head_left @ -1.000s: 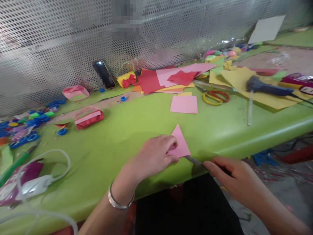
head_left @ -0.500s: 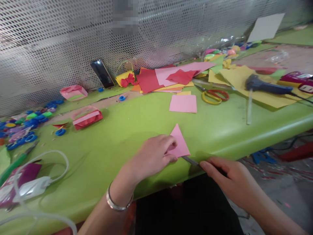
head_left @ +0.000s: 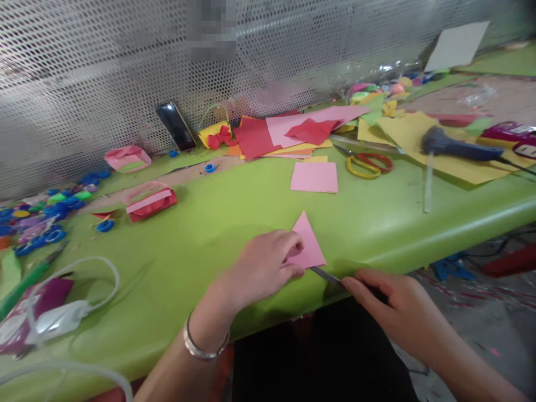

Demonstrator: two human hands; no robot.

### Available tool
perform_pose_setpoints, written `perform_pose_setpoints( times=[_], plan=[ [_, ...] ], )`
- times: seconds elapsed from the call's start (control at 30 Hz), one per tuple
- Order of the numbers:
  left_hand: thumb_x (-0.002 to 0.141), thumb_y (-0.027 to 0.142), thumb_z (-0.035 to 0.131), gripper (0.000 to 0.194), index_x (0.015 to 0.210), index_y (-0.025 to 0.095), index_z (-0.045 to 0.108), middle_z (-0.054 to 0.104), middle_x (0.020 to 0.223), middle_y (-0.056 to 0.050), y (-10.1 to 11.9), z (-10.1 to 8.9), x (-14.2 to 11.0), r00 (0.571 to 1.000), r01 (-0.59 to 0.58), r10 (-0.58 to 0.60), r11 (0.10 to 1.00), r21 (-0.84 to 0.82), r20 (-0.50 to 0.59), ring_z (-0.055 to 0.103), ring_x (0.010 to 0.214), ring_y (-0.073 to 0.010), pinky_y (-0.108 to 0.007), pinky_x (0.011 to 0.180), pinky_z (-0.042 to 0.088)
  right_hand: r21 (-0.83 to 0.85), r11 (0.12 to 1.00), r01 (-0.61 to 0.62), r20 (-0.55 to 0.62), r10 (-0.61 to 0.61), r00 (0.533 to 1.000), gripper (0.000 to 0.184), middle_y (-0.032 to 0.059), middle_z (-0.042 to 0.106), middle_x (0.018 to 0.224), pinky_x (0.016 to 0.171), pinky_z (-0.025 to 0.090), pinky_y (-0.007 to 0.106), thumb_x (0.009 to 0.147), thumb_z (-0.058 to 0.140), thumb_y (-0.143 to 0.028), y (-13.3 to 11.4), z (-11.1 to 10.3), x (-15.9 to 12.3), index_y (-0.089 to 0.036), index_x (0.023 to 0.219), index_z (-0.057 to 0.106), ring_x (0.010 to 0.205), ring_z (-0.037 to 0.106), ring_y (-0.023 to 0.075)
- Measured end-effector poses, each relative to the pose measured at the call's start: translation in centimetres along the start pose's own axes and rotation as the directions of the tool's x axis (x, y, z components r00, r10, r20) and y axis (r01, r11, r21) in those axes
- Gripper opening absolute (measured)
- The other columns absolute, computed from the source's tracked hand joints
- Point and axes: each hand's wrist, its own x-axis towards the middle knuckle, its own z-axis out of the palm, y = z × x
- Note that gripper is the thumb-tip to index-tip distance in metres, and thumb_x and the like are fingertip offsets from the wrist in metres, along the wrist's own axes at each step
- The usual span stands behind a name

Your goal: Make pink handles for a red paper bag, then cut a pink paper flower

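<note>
Left hand pressed flat on pink paper triangle; right hand clamped around blade at its edge, on green table.

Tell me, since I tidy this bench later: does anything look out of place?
Coloured caps lie scattered at the far left, papers sprawl loosely by the mesh wall, and a glue stick lies loose beside the glue gun.

The right hand has pushed its blade slightly further under the pink triangle.
</note>
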Motion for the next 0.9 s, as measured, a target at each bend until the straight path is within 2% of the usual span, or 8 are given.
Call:
perform_pose_setpoints(
  times=[0.47, 0.9],
  plan=[
    [0.08, 0.027, 0.063, 0.017, 0.093, 0.019, 0.056, 0.063, 0.09, -0.003, -0.17, 0.04, 0.02, 1.0, 0.017, -0.017, 1.0, 0.006, -0.003, 0.055, 0.077, -0.0188, -0.031, 0.065, 0.039, -0.002, 0.997, 0.071, -0.012, -0.071, 0.997, 0.042, -0.0045, 0.044, 0.044, 0.041, 0.031, 0.021, 0.089, 0.043, -0.035, -0.56, 0.6, 0.3, -0.021, 0.049, 0.042, 0.043, 0.043, 0.0102],
    [0.079, 0.027, 0.064, 0.018, 0.093, 0.019, 0.056, 0.063, 0.088, -0.003, -0.12, -0.08, 0.15, 0.999, 0.033, -0.033, 0.999, -0.019, 0.001, 0.055, 0.077, -0.0186, -0.032, 0.069, 0.041, 0.008, 1.0, 0.02, 0.05, -0.02, 0.999, 0.041, -0.0037, 0.046, 0.046, 0.043, 0.032, 0.022, 0.09, 0.04, -0.037, -0.72, 0.7, 0.21, -0.021, 0.052, 0.042, 0.046, 0.044, 0.0117]
  ],
)
